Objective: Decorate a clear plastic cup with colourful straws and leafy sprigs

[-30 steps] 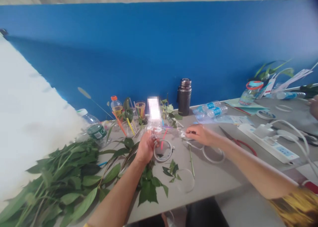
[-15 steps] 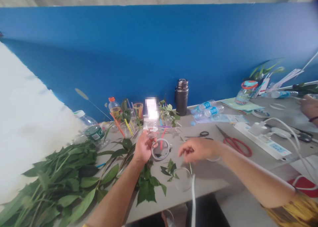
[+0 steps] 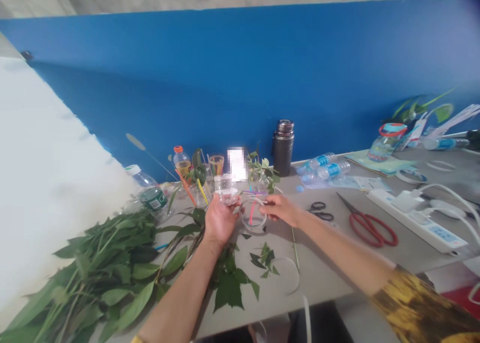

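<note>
A clear plastic bottle (image 3: 226, 189) sits upright in the left hand's (image 3: 221, 219) closed grip; the right hand (image 3: 281, 208), now narrowed from its earlier spread, pinches a white tube ring (image 3: 253, 215) beside it; a grey table (image 3: 322, 278) lies below, a blue wall (image 3: 240, 83) beyond.

Left hand (image 3: 221, 220) grips clear plastic bottle (image 3: 226, 190) upright, right hand (image 3: 281, 208) touches white tubing ring (image 3: 253, 218) beside it, grey counter (image 3: 322, 268), red-handled scissors (image 3: 371, 230) off right

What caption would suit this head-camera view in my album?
Left hand holds a clear plastic bottle as the right hand touches a white tube ring, beside cut leaves.
</note>
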Tool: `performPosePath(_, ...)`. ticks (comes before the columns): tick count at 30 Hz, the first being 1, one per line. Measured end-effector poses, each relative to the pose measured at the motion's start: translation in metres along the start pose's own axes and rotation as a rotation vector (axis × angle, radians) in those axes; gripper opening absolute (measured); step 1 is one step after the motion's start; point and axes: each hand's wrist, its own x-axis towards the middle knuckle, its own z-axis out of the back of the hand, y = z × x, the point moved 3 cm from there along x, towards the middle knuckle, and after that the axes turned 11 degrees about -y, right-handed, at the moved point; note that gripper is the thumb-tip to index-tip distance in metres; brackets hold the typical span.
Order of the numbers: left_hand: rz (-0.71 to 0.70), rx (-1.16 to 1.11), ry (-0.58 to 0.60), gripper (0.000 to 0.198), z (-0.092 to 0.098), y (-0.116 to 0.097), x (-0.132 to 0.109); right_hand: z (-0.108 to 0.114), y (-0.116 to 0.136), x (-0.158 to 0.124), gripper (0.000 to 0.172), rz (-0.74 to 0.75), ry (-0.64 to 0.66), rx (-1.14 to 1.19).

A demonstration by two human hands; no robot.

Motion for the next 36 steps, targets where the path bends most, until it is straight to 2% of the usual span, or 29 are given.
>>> performPosePath(3, 0.009, 0.001, 0.015, 0.038, 0.001, 0.002, 0.001, 0.009, 0.012, 0.001, 0.041, 0.089, -0.005, 0.007)
performPosePath(7, 0.036, -0.011, 0.010, 0.034, 0.002, 0.007, 0.002, 0.006, 0.027, -0.006, 0.040, 0.218, 0.174, -0.037)
performPosePath(11, 0.034, 0.013, 0.032, 0.031, 0.003, 0.009, 0.003, -0.002, 0.034, -0.011, 0.037, 0.256, 0.222, -0.109)
performPosePath(15, 0.001, 0.024, 0.052, 0.024, 0.004, 0.008, 0.005, -0.010, 0.025, -0.007, 0.038, 0.269, 0.240, -0.165)
performPosePath(19, -0.033, 0.047, 0.029, 0.022, 0.005, 0.010, 0.008, -0.014, 0.006, 0.003, 0.042, 0.225, 0.151, 0.018)
performPosePath(24, -0.048, 0.189, 0.151, 0.029, -0.004, 0.014, 0.000, -0.018, -0.006, 0.007, 0.046, 0.163, 0.150, 0.212)
performPosePath(29, -0.024, 0.268, 0.243, 0.037, -0.008, 0.015, -0.006, -0.018, -0.006, 0.006, 0.043, 0.189, 0.183, 0.170)
performPosePath(33, -0.049, 0.328, 0.290, 0.031, -0.003, 0.015, -0.002, -0.017, -0.008, 0.006, 0.042, 0.176, 0.177, 0.113)
performPosePath(36, -0.082, 0.337, 0.310, 0.030, -0.003, 0.014, 0.000, -0.016, -0.009, 0.004, 0.040, 0.165, 0.193, 0.172)
